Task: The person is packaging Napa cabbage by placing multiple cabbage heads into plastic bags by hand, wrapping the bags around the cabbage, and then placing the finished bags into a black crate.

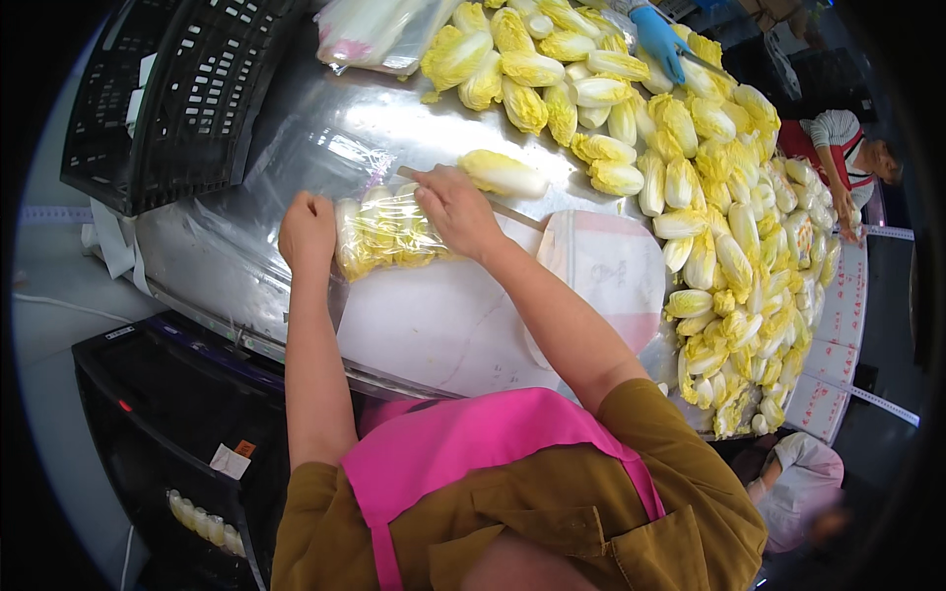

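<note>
Several small yellow-and-white napa cabbages lie side by side in a clear plastic bag in front of me. My left hand is curled closed at the bag's left end; whether film is pinched inside it is hidden. Over the bag's right end lies my right hand, its fingers and thumb holding the film and the cabbage beneath. One loose napa cabbage rests just beyond my right hand. Under the bag is a white sheet or board, and a printed white-and-pink sack lies to its right.
Loose napa cabbages are heaped across the metal table. Flat plastic bags lie at the back. Black crates stand left; the lower one holds a cabbage pack. A co-worker's blue-gloved hand holds a knife. Two people stand right.
</note>
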A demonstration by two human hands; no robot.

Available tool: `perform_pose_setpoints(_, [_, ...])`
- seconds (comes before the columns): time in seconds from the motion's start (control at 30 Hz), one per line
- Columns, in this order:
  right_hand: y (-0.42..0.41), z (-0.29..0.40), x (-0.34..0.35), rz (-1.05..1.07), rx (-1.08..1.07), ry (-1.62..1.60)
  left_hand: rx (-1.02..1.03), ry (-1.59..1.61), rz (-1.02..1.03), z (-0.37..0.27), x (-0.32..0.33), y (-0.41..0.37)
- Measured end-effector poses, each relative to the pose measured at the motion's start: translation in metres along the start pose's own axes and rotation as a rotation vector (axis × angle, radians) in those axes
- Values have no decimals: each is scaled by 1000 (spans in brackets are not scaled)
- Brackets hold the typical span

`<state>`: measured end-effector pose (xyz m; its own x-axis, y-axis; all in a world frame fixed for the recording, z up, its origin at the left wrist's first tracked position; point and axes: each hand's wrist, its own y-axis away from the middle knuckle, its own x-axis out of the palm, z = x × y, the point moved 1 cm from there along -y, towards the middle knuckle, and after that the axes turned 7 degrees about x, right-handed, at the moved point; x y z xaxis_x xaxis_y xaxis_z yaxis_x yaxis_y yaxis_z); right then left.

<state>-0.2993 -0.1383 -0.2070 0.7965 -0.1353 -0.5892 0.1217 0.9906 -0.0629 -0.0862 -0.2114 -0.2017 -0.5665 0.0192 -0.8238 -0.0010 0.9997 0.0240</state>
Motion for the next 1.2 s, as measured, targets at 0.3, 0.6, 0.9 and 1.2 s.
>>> perform_pose_setpoints(0.3, [5, -6, 0, -148, -163, 95, 777, -38, 135, -49, -7, 25])
perform_pose_setpoints(0.6, [58, 9, -26, 93, -318, 109, 645, -80, 261, -40, -28, 95])
perform_pose_setpoints(0.9, [166, 34, -51, 223, -428, 136, 938, 60, 167, -19, -45, 192])
perform_pose_setpoints(1.2, [217, 49, -54, 267, -262, 236, 987, -85, 438, -38, -74, 218])
